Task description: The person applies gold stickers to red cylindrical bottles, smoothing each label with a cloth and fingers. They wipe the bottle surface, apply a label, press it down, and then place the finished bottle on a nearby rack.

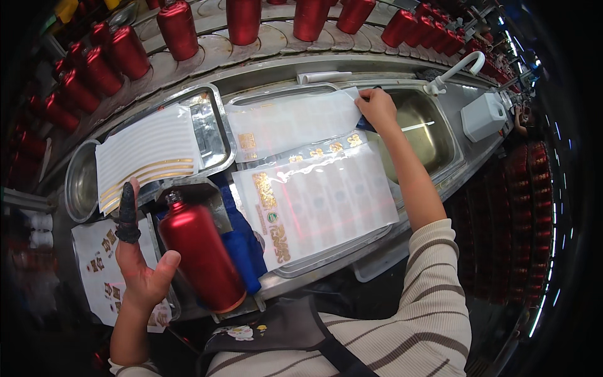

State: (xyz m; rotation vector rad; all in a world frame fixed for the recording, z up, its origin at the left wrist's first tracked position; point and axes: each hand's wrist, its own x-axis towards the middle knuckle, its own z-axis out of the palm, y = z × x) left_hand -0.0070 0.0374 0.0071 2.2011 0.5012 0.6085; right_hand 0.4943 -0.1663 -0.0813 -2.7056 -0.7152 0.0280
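My left hand [147, 270] is open beside a shiny red bottle [201, 251], thumb and forefinger spread, with a black wrap on the forefinger. The bottle leans at the near edge of the bench by a blue cloth [242, 257]; I see no contact with the hand. At the sink's left edge, my right hand [379, 108] pinches the far right corner of a white decal sheet [295, 122]. Something dark blue shows under that hand; its kind is unclear. Nearer lies another sheet [326, 201] with gold and green prints.
Striped gold-and-white strips [147, 147] lie over a steel tray [217, 129]. A printed sheet [94, 257] is at left. Beyond runs a conveyor [213, 53] with several red bottles. To the right are a sink [424, 141], white faucet [461, 69] and white jug [483, 116].
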